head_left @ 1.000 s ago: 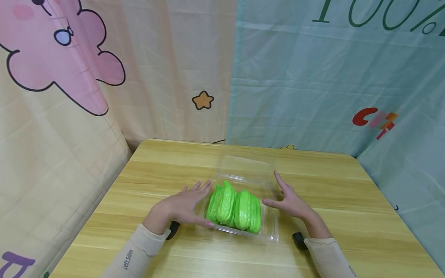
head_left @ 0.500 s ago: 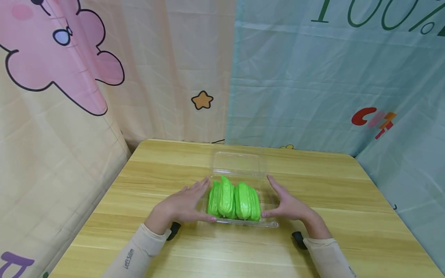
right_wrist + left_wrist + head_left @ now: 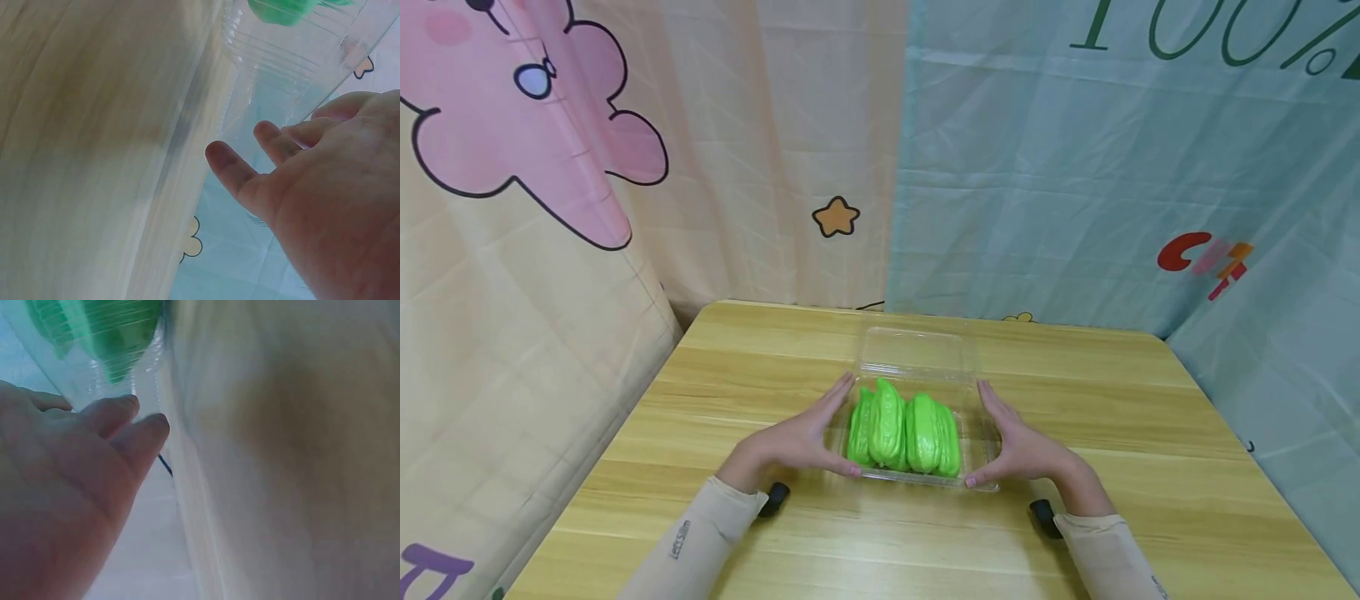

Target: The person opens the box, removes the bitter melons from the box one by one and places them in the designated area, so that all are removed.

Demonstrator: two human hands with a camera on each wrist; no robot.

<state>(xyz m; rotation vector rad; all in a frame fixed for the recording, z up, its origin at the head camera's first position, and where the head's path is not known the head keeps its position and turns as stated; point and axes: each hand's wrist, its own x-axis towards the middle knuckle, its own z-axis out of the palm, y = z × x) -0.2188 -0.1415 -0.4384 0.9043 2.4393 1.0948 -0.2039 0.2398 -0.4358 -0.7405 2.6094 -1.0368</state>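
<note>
A clear plastic hinged box [image 3: 976, 440] sits on the table with its lid [image 3: 913, 352] lying back, away from me. Inside stand several shiny bright green, long ribbed pieces [image 3: 923, 433], packed side by side; their kind is unclear. My left hand [image 3: 801, 435] spans the box's left side, thumb near the front corner and fingers stretched toward the back. Mirroring it, my right hand [image 3: 1026, 440] lies along the right side, its thumb at the front right corner. Both wrist views show extended fingers close beside the clear box wall [image 3: 53, 362].
The wooden table [image 3: 760, 354] ends at a back edge in front of printed curtains [image 3: 1037, 167], which also hang at both sides. Black wrist-worn devices [image 3: 774, 500] sit under the wrists.
The box has turned to lie square to me and shifted slightly away. My right thumb has come to its front right corner; the left hand's fingers now lie closer along its side.
</note>
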